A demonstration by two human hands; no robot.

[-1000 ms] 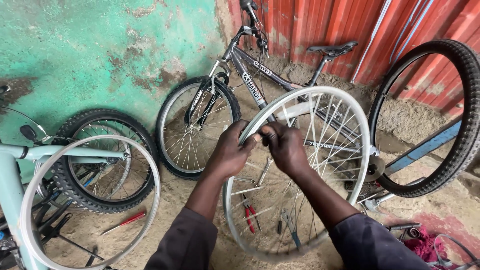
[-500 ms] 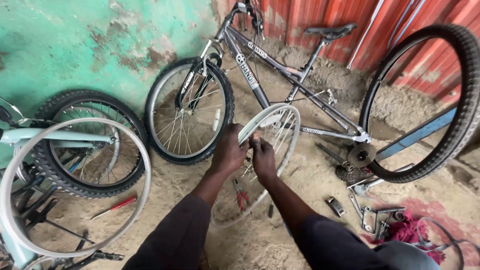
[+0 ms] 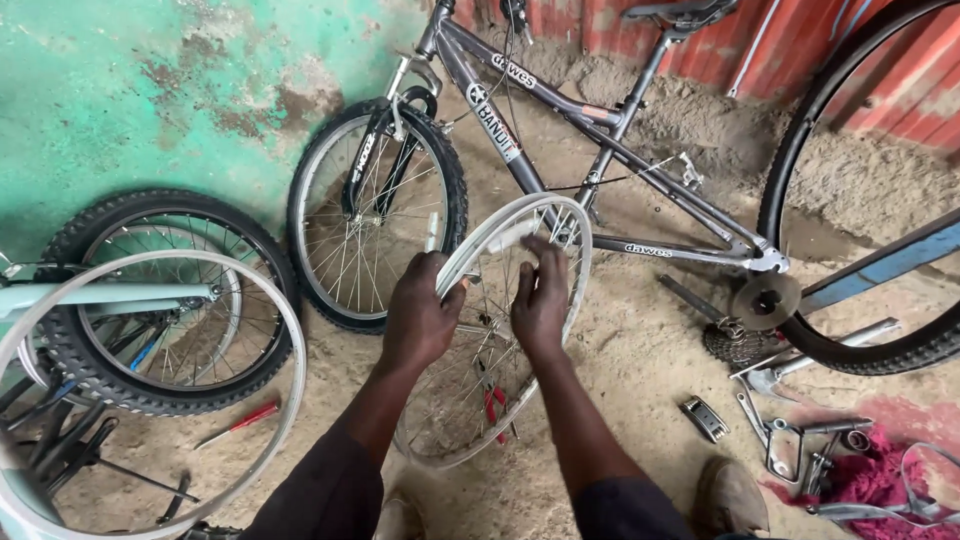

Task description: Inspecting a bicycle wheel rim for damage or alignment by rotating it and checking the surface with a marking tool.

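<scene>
I hold a bare silver spoked wheel rim (image 3: pixel 500 235) upright in front of me, seen almost edge-on. My left hand (image 3: pixel 420 320) grips the rim's near left side, fingers wrapped over its edge. My right hand (image 3: pixel 540 300) presses its fingers into the rim and spokes a little to the right. Behind the rim stands a grey bicycle (image 3: pixel 560 130) without a rear wheel. Red-handled pliers (image 3: pixel 492 405) lie on the sand, seen through the spokes.
A tyred wheel (image 3: pixel 70 370) and another bare rim (image 3: pixel 270 300) lie at the left by a pale blue frame (image 3: pixel 100 296). A big black tyre (image 3: pixel 800 160) stands at the right. A sprocket cluster (image 3: pixel 735 342), wrenches (image 3: pixel 790 375), a red-handled screwdriver (image 3: pixel 240 422) and a pink rag (image 3: pixel 870 480) lie on the sandy ground.
The rim has turned from facing me to nearly edge-on and dropped lower. Both hands stayed on it, shifting along its edge. My view tilted down toward the ground.
</scene>
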